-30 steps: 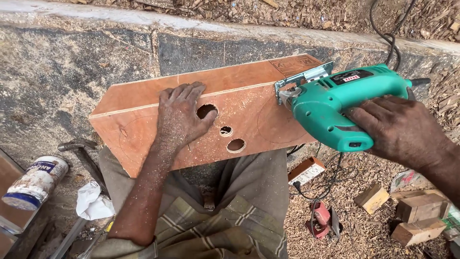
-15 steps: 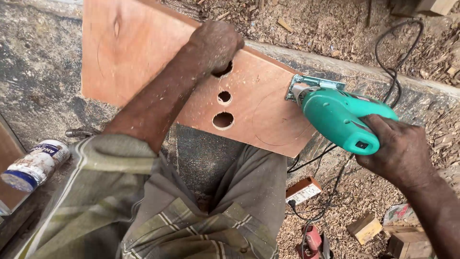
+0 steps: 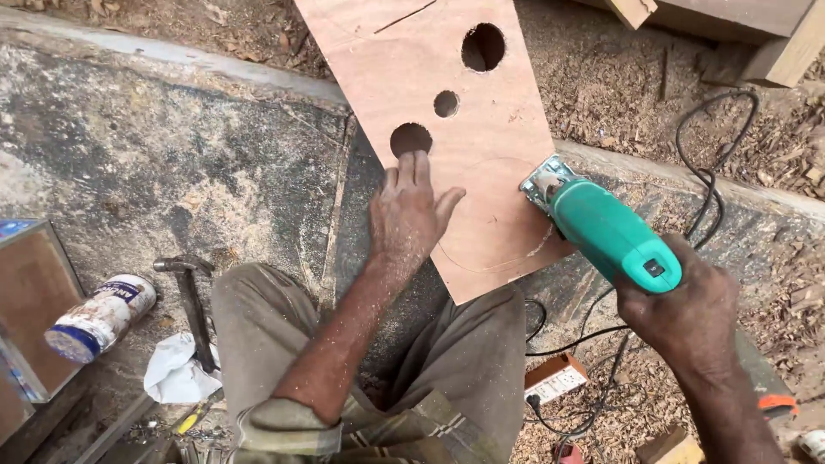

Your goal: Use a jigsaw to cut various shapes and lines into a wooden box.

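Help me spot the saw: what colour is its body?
Green-teal jigsaw, gripped by the right hand; head view.

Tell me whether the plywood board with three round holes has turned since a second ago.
Yes. The plywood board swung from lying lengthwise along the concrete ledge to standing across it, holes now farther from the person.

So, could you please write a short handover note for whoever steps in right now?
Left hand: flat on the plywood board, fingers just below the lowest of three round holes.
Right hand: gripping the green jigsaw, its base on the board's right edge.
Done: three holes cut; a curved line is marked near the lower end.
Left: the marked curve looks mostly uncut.
Nearby: hammer, tin, power socket.
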